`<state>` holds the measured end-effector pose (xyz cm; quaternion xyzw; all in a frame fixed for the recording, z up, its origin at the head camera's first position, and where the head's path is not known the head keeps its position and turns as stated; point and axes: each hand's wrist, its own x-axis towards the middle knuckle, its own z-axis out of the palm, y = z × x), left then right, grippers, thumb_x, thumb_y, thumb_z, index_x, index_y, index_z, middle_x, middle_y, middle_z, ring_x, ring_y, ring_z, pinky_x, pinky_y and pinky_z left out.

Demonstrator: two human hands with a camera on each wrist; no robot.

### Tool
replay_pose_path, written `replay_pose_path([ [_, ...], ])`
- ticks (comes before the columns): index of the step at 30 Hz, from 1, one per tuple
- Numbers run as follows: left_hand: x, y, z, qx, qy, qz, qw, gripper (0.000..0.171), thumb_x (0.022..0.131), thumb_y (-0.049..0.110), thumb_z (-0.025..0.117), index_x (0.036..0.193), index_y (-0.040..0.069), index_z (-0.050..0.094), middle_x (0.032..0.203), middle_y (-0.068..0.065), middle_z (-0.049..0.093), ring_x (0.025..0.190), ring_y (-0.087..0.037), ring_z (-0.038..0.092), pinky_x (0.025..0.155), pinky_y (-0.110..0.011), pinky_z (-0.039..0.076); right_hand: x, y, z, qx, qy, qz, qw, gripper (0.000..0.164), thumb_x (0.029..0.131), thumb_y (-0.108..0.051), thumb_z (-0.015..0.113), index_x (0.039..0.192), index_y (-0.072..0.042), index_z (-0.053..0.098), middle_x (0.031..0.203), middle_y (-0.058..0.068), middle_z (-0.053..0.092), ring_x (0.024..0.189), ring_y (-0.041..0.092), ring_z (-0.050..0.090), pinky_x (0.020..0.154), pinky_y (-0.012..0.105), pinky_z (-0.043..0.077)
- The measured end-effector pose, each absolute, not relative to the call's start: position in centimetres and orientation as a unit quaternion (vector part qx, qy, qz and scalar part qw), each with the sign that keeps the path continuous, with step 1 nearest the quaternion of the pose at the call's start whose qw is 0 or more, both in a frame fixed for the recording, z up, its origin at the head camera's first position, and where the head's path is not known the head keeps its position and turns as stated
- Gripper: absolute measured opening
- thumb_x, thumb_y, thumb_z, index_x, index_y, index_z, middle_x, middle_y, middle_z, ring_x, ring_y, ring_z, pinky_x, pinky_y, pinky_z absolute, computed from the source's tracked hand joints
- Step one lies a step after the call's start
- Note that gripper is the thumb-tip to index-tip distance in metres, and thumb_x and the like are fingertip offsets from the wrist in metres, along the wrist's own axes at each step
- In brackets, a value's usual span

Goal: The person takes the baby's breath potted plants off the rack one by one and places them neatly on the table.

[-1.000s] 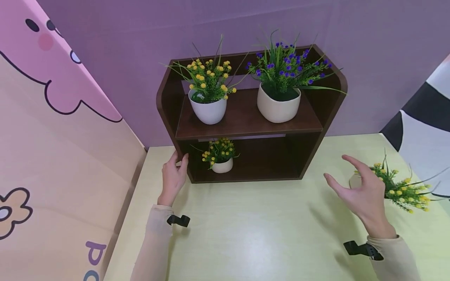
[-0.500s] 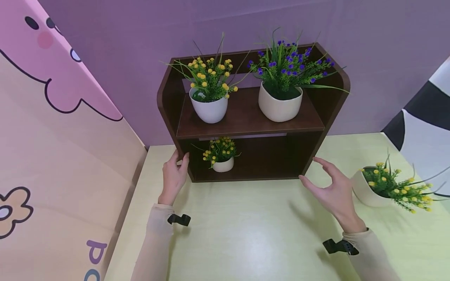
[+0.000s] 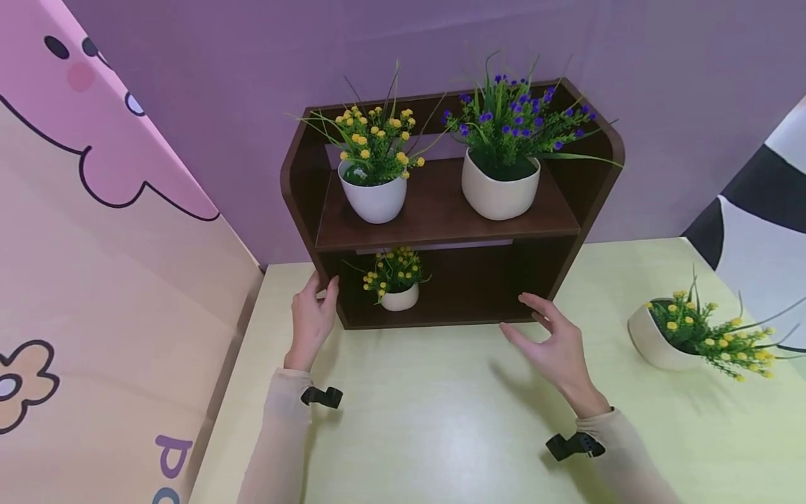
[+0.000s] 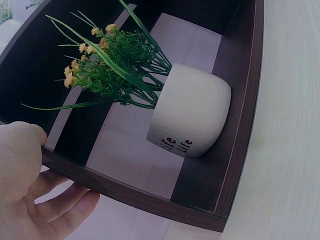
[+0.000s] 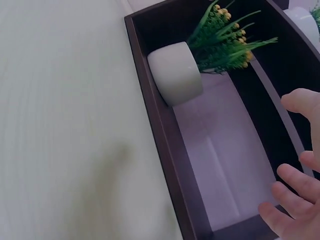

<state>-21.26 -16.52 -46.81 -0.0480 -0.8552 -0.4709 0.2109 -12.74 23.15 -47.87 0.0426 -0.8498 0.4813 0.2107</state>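
Observation:
A dark brown two-tier wooden shelf (image 3: 434, 206) stands against the back wall. My left hand (image 3: 311, 315) grips its left side panel; in the left wrist view the thumb lies over the panel's edge and the fingers are outside it. My right hand (image 3: 559, 350) hovers before the right part of the lower tier, fingers spread and holding nothing. A small white pot (image 3: 399, 299) with yellow flowers sits at the left of that tier; the left wrist view shows lettering on this pot (image 4: 192, 107). In the right wrist view, my right hand (image 5: 302, 200) is apart from the pot.
On the upper tier stand a white pot (image 3: 376, 201) with yellow flowers and a cream pot (image 3: 500, 192) with purple flowers. Another cream pot (image 3: 661, 343) with yellow flowers lies tipped on the pale table (image 3: 441, 420) at right. A printed panel (image 3: 126, 280) borders the left.
My right hand has moved left, from beside the tipped pot to the front of the lower tier. The left hand stays on the side panel, and the shelf stands as before.

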Motion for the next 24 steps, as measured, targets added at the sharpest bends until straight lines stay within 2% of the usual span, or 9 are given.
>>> replay_pose_path([
  [5,-20.8,-16.7,-47.2,-0.046,-0.857,-0.466,0.216,0.029,0.102,0.036,0.053,0.114,0.013,0.065,0.112,-0.016,0.074,0.093,-0.034,0.074,0.076,-0.047,0.062,-11.7,20.9,-46.7,0.050,-0.846,0.496,0.189,0.056,0.080,-0.009,0.082,0.130,-0.001,0.058,0.130,0.015,0.065,0.112,-0.020,0.048,0.101,0.013,0.047],
  [9,-20.7,-16.7,-47.3,-0.048,-0.856,-0.468,0.215,0.029,0.102,0.036,0.052,0.114,0.013,0.065,0.113,-0.016,0.074,0.095,-0.034,0.074,0.076,-0.046,0.062,-11.8,19.7,-46.8,0.049,-0.844,0.506,0.171,0.058,0.080,-0.009,0.082,0.131,0.000,0.057,0.132,0.017,0.064,0.114,-0.017,0.050,0.103,0.027,0.050],
  [11,-20.7,-16.7,-47.4,-0.049,-0.856,-0.469,0.212,0.030,0.102,0.037,0.052,0.115,0.013,0.065,0.114,-0.016,0.073,0.096,-0.034,0.074,0.075,-0.046,0.062,-12.3,19.4,-47.5,0.044,-0.843,0.511,0.162,0.059,0.080,-0.012,0.082,0.132,-0.002,0.056,0.133,0.014,0.063,0.116,-0.011,0.053,0.104,0.033,0.050],
  [17,-20.8,-16.7,-47.4,-0.052,-0.860,-0.462,0.211,0.030,0.102,0.037,0.053,0.116,0.013,0.065,0.114,-0.015,0.074,0.097,-0.032,0.074,0.076,-0.045,0.062,-13.9,18.9,-50.0,0.049,-0.829,0.540,0.134,0.064,0.081,-0.019,0.083,0.137,-0.008,0.054,0.138,0.011,0.060,0.126,0.025,0.057,0.105,0.044,0.049],
  [20,-21.1,-16.6,-47.3,-0.057,-0.861,-0.454,0.221,0.030,0.102,0.036,0.052,0.116,0.013,0.065,0.113,-0.015,0.074,0.094,-0.031,0.074,0.075,-0.045,0.062,-14.4,18.3,-50.4,0.052,-0.822,0.553,0.124,0.065,0.081,-0.021,0.083,0.137,-0.009,0.053,0.139,0.012,0.059,0.127,0.031,0.057,0.106,0.047,0.048],
  [24,-21.4,-16.6,-47.1,-0.059,-0.860,-0.454,0.227,0.030,0.102,0.036,0.053,0.115,0.012,0.065,0.113,-0.016,0.074,0.092,-0.032,0.075,0.075,-0.046,0.062,-14.8,17.5,-50.5,0.044,-0.821,0.558,0.109,0.066,0.081,-0.025,0.083,0.138,-0.010,0.052,0.140,0.013,0.058,0.129,0.032,0.056,0.107,0.045,0.048],
])
